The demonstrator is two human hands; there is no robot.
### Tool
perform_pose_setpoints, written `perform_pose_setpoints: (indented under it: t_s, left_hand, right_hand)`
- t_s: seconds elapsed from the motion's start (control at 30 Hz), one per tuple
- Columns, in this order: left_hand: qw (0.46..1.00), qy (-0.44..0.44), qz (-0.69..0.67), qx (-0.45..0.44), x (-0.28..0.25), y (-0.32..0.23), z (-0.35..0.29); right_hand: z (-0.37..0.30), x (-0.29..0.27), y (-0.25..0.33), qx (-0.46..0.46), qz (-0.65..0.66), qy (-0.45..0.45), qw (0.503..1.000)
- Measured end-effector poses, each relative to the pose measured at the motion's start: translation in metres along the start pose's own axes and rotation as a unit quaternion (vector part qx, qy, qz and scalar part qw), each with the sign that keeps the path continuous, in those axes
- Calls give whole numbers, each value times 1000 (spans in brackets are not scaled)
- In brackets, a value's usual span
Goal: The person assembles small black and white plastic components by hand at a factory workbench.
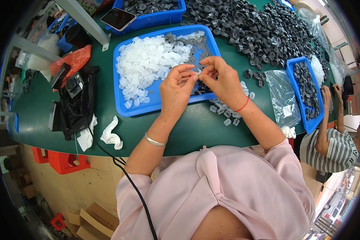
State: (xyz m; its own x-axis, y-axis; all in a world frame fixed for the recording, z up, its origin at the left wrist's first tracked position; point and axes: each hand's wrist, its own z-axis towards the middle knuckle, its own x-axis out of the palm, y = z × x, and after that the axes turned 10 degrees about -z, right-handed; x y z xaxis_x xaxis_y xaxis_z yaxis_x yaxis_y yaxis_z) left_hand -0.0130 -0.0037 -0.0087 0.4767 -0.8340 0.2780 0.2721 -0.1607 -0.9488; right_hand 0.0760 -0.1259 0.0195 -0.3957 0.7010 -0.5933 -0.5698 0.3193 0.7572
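My left hand (177, 90) and my right hand (221, 79) meet over the right part of a blue tray (137, 111). Their fingertips pinch one small pale part (198, 73) between them. The tray holds a heap of translucent white pieces (146, 62) and some grey parts (196, 46) toward its far right corner. Several small assembled pieces (227, 114) lie on the green table just right of the tray, under my right wrist.
A large pile of dark grey parts (252, 28) covers the far table. A second blue tray (308, 94) and a clear bag (282, 96) sit at right, where another person's hands (327, 94) work. A phone (118, 19), black bag (76, 102) and crumpled tissue (111, 135) lie left.
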Motion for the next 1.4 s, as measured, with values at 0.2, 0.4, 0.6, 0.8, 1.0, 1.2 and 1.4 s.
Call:
perform_pose_setpoints:
  t_s: [0.2,0.4,0.6,0.8,1.0,1.2,1.4]
  left_hand:
    - [998,15,-64,-14,-3,2,3]
    - [994,0,-99,-41,-3,-2,5]
    - [993,-5,-109,-48,-1,-3,4]
    - [994,-3,-97,-41,0,-2,3]
    - [994,-8,-104,-27,0,3,1]
    - [981,28,-86,-169,-10,-5,8]
    - [987,-53,-108,-109,-22,-13,15]
  right_hand:
    - [3,-8,-1,40,28,30,998]
    - [4,-11,0,100,37,85,991]
    - [4,-10,0,88,49,80,992]
    - [0,-2,-2,62,37,54,996]
    - [-2,2,3,6,-10,17,1000]
    - [3,-3,2,12,-2,37,999]
    - [16,-13,-1,-27,-26,44,998]
